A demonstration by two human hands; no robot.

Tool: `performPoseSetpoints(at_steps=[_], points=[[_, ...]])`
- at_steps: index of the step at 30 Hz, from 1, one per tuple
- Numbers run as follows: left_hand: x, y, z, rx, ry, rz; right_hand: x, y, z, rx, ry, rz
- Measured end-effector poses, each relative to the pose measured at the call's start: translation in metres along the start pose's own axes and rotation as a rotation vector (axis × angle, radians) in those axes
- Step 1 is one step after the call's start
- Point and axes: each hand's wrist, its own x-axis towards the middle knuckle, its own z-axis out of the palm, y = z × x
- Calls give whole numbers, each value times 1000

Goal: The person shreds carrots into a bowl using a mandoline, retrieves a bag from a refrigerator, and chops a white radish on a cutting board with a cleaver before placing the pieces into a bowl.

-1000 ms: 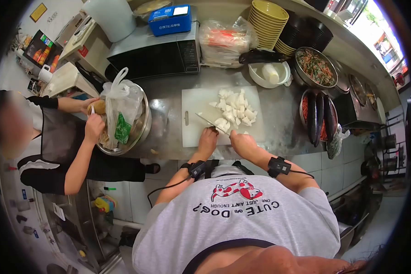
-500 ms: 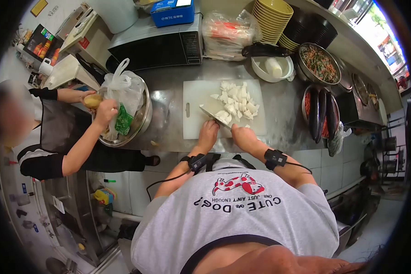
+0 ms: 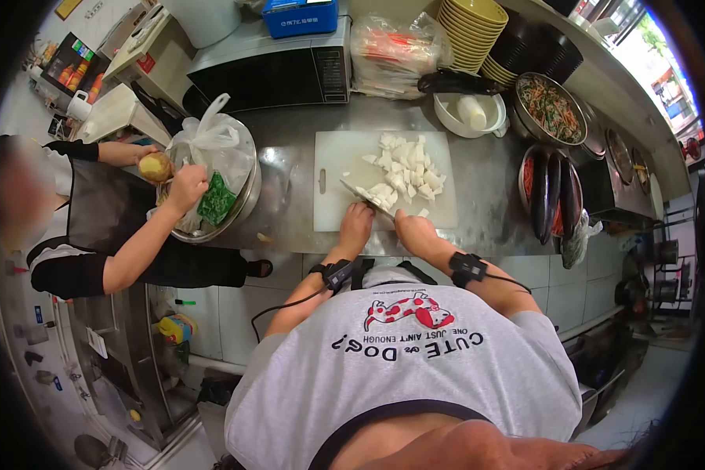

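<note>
On a white cutting board (image 3: 333, 157) lies a pile of white vegetable chunks (image 3: 407, 166), with smaller pieces near the blade. My right hand (image 3: 413, 229) is wrapped round the handle of a knife (image 3: 358, 190), whose blade points to the upper left across the board. Beside the blade, at the board's near edge, my left hand (image 3: 357, 221) is closed with its fingers curled down. Whatever lies under those fingers is hidden.
At left, a co-worker holds a potato (image 3: 155, 167) over a metal basin (image 3: 250, 184) with plastic bags. A microwave (image 3: 270, 82) stands behind. Right are a white bowl (image 3: 446, 117), eggplants (image 3: 556, 192) and a bowl of shredded vegetables (image 3: 548, 110).
Both my hands and the knife stay in nearly the same place at the board. The co-worker's hands and potato have shifted slightly, and the view has moved a little.
</note>
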Motion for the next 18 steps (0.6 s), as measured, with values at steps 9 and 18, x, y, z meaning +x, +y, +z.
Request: performPoseSetpoints(at_steps=[9,18], points=[[-3,-1,0,6,21,20,0,-3,1,9,9,-9],[-6,-3,1,6,30,7,-2,0,1,1,12,-31]])
